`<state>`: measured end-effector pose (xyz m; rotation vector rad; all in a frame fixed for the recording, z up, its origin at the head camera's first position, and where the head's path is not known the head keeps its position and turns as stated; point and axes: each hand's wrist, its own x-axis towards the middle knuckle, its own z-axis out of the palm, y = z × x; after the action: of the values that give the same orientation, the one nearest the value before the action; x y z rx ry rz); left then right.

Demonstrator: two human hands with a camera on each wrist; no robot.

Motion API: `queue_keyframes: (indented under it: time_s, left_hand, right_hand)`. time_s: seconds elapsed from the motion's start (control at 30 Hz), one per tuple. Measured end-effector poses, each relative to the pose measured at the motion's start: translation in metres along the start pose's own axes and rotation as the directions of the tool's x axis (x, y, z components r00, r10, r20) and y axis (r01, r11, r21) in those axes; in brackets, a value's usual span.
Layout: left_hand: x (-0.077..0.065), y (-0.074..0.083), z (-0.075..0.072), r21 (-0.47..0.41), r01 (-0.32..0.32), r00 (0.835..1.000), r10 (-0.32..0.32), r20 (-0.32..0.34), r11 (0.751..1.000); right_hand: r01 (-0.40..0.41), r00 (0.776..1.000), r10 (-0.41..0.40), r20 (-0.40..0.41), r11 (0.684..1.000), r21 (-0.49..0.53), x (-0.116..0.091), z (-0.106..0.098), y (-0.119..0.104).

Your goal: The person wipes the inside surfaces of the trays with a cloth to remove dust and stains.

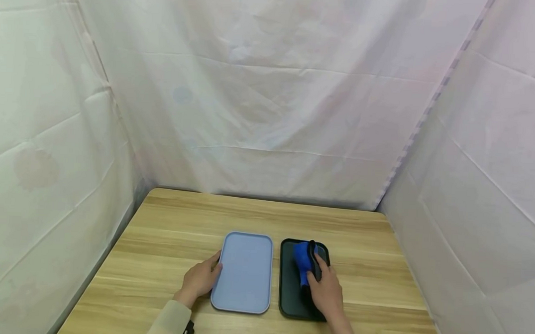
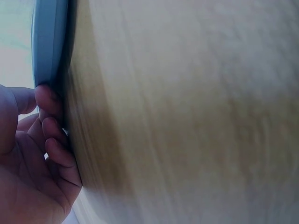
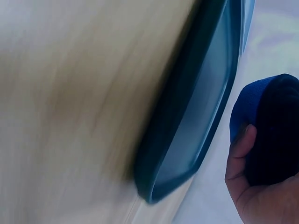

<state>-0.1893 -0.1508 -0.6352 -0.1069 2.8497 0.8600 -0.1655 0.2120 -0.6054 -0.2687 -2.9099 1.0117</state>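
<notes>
At the lower centre of the frame in the head view, the left hand [image 1: 200, 278] has its fingers bent in against the left edge of the light-blue tray [image 1: 242, 273], the thumb at the rim and the fingertips low on the outer side, a partly closed pinch. Right of centre, the right hand [image 1: 327, 291] is curled round a soft-looking blue-and-black item [image 1: 302, 255], thumb on 1 side and fingers on the other; I cannot tell just what the item is. It overlaps the upper part of the dark green tray [image 1: 290, 292], and the right wrist view, with the item at far right and the tray in the middle, shows the 2 apart, so it is held above. To do this well, I would keep the left hand's pinch light and level, so the light-blue tray neither tips nor slides on the table [image 1: 155, 267] towards its neighbour, the gap between the 2 trays being narrow. With the right hand, a firm but not crushing hold seems best, since a soft body could fold or slip out, and the item should stay well clear of the dark green tray's raised rim, which it could catch.
</notes>
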Motion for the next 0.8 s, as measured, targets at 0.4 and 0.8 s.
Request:
queue_keyframes:
  time_s: [0.4,0.8]
  left_hand:
    - [0.001,-0.001,0.0,0.008,0.001,1.0,-0.001,0.007,1.0]
    - [-0.001,0.0,-0.002,-0.006,-0.008,1.0,0.008,0.01,1.0]
  right_hand:
    - [0.036,0.999,-0.036,0.029,0.999,0.026,-0.008,0.028,-0.044]
    - [0.128,0.991,-0.126,0.044,0.99,-0.065,-0.004,0.05,-0.081]
